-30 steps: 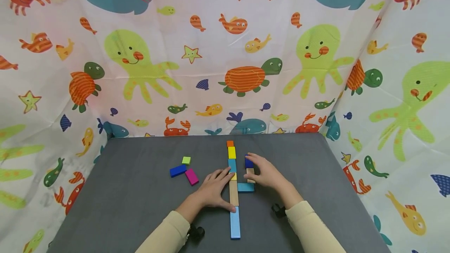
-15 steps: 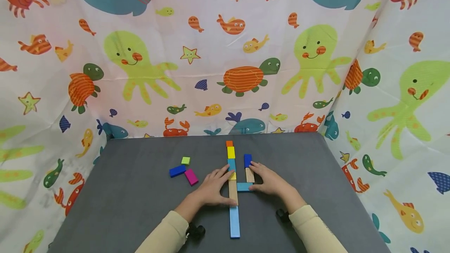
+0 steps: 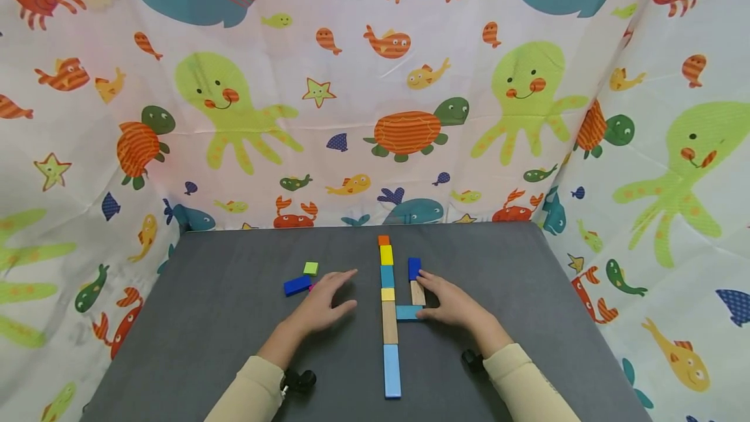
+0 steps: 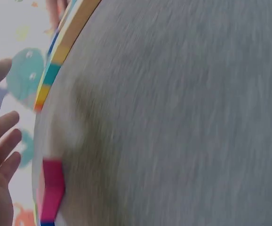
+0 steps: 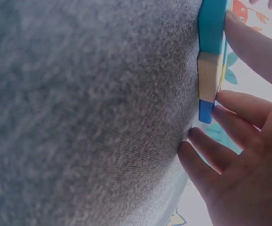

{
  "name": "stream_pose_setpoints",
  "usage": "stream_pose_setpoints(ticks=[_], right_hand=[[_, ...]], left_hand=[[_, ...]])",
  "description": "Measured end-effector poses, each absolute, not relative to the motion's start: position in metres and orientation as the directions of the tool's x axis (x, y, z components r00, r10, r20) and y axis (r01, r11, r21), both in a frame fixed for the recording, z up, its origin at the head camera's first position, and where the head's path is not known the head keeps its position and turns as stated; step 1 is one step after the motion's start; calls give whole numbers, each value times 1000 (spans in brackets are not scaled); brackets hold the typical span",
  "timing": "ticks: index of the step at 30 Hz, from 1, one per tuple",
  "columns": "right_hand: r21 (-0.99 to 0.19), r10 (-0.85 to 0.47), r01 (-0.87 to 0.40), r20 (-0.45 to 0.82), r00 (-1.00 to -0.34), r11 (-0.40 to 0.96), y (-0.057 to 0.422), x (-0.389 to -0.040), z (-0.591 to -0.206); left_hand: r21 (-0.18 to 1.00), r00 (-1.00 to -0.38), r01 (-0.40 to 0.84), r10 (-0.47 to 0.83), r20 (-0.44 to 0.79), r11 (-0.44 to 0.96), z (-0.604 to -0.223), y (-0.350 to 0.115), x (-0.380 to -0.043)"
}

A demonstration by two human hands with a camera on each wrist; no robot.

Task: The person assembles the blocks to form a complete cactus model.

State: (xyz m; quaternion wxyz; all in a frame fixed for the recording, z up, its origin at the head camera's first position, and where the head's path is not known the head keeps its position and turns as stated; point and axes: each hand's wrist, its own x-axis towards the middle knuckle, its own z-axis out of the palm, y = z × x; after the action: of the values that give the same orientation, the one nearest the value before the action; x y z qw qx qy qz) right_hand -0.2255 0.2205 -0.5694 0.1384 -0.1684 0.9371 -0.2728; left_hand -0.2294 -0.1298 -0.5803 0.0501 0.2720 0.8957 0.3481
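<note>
A long column of blocks runs away from me: a light blue block [image 3: 392,371], a wooden block [image 3: 389,322], then small yellow, blue, yellow and orange ones. Off its right side juts a teal block [image 3: 409,312], with a small wooden block [image 3: 417,293] and a dark blue block [image 3: 414,268] beyond it. My right hand [image 3: 456,303] rests beside this branch, thumb at the teal block and fingertips by the wooden and dark blue ones. My left hand [image 3: 321,305], fingers extended and holding nothing, is over the table left of the column, hiding most of the magenta block [image 4: 53,186].
A loose blue block [image 3: 297,286] and a lime green block [image 3: 311,268] lie beyond the left hand on the grey table [image 3: 234,318]. A curtain [image 3: 346,103] printed with sea animals hangs behind and along the sides.
My left hand has left the column and moved left toward the loose blocks. The right hand has come slightly nearer to me, from the dark blue block down to the teal one.
</note>
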Motion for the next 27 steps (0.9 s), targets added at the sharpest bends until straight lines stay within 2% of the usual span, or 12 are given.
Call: stream_pose_setpoints(ticks=[5,13,15,19,27], right_hand=[[-562,-389,-235,-170,-905,793,218,-224,-566],[-560,-379,-224,-176,-908,798,217,-223,-564],[-558,-379,-226,-175,-909,798,217,-223,-564],[-563,-379,-222,-177,-908,796,216,-221,-564],[-548,-427,-287,-145,-892,786,218,-226,-567]], left_hand=[[604,-844,484,521,130,633,-582,-158,-228],[345,-832,552,530,166,759,-596,-172,-229],[312,-827,561,529,188,767,-597,-171,-230],[327,-833,554,517,198,766,-596,-164,-231],[448,-867,488,476,148,750,-595,-135,-232]])
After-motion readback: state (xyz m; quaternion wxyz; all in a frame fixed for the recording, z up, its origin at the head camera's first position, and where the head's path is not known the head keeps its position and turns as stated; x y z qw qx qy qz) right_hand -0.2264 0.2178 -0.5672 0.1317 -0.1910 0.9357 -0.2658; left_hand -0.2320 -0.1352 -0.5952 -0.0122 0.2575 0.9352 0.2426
